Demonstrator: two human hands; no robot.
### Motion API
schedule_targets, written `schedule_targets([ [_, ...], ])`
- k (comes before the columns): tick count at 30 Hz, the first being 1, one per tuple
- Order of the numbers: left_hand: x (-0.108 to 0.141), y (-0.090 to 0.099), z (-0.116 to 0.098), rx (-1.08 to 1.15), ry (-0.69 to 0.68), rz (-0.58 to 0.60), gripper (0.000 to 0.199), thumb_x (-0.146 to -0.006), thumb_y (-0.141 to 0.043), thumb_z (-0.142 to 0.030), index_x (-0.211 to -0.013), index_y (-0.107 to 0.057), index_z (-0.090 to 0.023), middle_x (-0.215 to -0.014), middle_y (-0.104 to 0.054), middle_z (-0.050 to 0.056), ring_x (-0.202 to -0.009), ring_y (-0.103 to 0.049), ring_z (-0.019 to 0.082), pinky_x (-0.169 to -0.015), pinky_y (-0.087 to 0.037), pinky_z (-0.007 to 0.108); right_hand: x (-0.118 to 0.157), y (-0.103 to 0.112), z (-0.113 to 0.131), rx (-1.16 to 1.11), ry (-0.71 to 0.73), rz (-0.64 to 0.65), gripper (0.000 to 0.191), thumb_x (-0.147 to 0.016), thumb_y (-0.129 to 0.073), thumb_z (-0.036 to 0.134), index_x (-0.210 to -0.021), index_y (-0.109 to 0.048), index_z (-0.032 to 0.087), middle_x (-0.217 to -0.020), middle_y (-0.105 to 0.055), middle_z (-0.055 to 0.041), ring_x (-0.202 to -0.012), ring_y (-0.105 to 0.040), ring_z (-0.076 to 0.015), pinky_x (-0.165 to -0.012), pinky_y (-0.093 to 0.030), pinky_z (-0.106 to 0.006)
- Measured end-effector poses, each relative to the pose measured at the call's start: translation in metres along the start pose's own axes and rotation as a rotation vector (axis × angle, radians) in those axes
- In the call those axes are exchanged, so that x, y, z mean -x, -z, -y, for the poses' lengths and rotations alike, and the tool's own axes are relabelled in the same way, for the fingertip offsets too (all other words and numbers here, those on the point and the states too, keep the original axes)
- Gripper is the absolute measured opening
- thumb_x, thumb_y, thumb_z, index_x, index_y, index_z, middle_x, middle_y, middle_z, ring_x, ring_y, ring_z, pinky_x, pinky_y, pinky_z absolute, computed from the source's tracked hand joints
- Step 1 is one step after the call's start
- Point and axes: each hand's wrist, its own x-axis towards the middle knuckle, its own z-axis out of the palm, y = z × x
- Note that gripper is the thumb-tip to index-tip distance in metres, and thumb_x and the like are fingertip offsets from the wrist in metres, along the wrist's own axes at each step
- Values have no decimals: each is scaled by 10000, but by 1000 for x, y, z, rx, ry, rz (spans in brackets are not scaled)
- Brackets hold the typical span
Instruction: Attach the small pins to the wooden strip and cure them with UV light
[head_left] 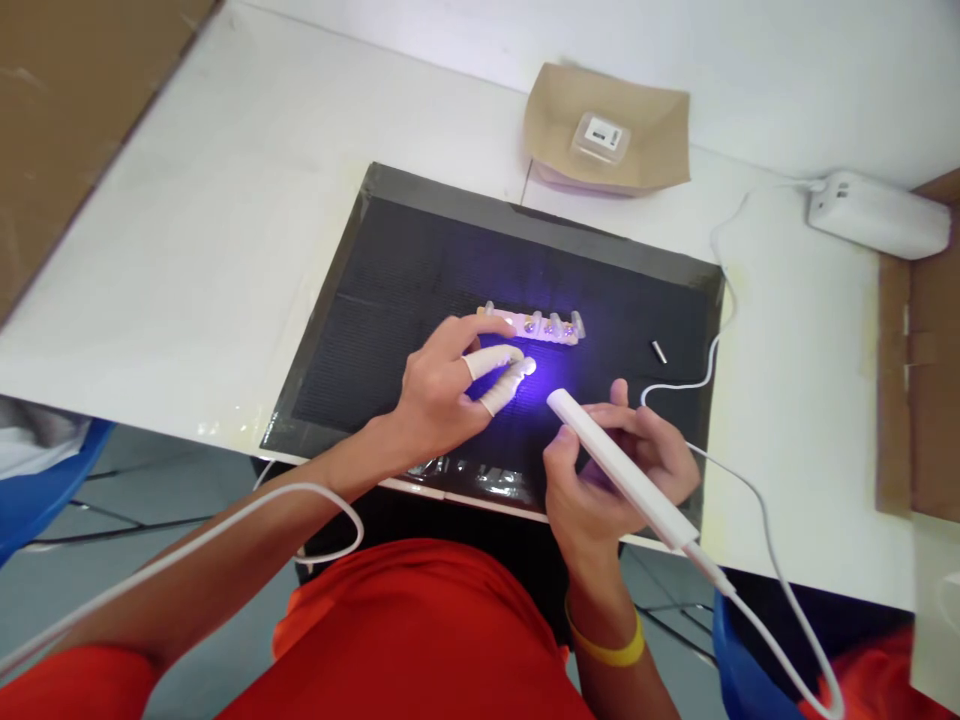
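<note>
Head view. Above the black mat (pixel 420 270) on the table (pixel 247 180), my left hand (pixel 442 385) has its two covered fingers together at the tips, on what I take to be a small pale piece (pixel 529 366); violet glare hides its outline. The bare index finger lies over the left part of a narrow pale strip (pixel 536 327); I cannot tell whether it touches. My right hand (pixel 600 505) is wrapped round a white pen-shaped lamp (pixel 622 470), its tip towards the covered fingers. From this remote feed I judge the lamp light, stiff and smooth, best held mid-barrel, its cable (pixel 757 625) liable to tug. The piece probably weighs almost nothing and slips easily; I would grip its edges. The strip's upright bits look easily knocked, so its long edges suit better. Labels: the clear box (pixel 600 150) in the paper tray (pixel 652 150) bears one, illegible to me; I read no lettering on the lamp.
</note>
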Motion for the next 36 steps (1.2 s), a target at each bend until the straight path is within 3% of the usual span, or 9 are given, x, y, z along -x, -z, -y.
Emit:
schedule_targets([
  [5, -16, 6, 12, -137, -12, 15, 63, -929, -725, -193, -965, -774, -209, -1111, -782, 54, -943, -631, 196, -862, -566, 375, 4, 4, 1, -22, -34, 33, 705, -712, -720, -18, -1334, -557, 272, -921, -673, 60, -751, -689, -136, -1142, -514, -693],
  [8, -22, 6, 18, -158, -16, 45, 84, -935, -713, -194, -979, -782, -213, -1144, -773, 56, -1036, -631, 222, -899, -562, 400, 4, 2, 3, -64, -55, 33, 641, -700, -719, -17, -1256, -591, 275, -907, -677, 65, -730, -682, -129, -1162, -504, -673],
  [19, -20, -1, 21, -184, -112, 5, 74, -931, -741, -215, -985, -785, -241, -1136, -773, 45, -1064, -623, 235, -914, -564, 422, -8, -3, 1, -177, -87, -84, 595, -748, -727, 38, -1286, -576, 244, -937, -687, 52, -794, -689, -125, -1186, -482, -660],
  [23, -17, 2, 18, -215, -209, 19, 46, -931, -754, -240, -976, -755, -232, -1156, -780, 42, -1082, -648, 235, -926, -563, 420, -18, -4, 3, -230, -193, -15, 559, -768, -711, 33, -1257, -555, 254, -901, -669, 70, -828, -673, -110, -1166, -526, -602],
  [29, -10, 17, 12, -371, -592, 45, 55, -977, -686, -206, -931, -704, -229, -1230, -779, -3, -1158, -684, 202, -922, -533, 360, -31, 4, -3, -315, -353, 122, 494, -793, -713, 71, -1216, -543, 261, -845, -661, 74, -811, -653, -103, -1151, -555, -554],
  [36, -1, 18, 10, -341, -523, 96, 44, -992, -685, -289, -963, -714, -272, -1196, -796, -17, -1164, -687, 201, -930, -532, 365, -31, 13, -6, -333, -343, 220, 562, -782, -715, 56, -1272, -528, 257, -857, -672, 67, -837, -661, -104, -1151, -559, -549],
])
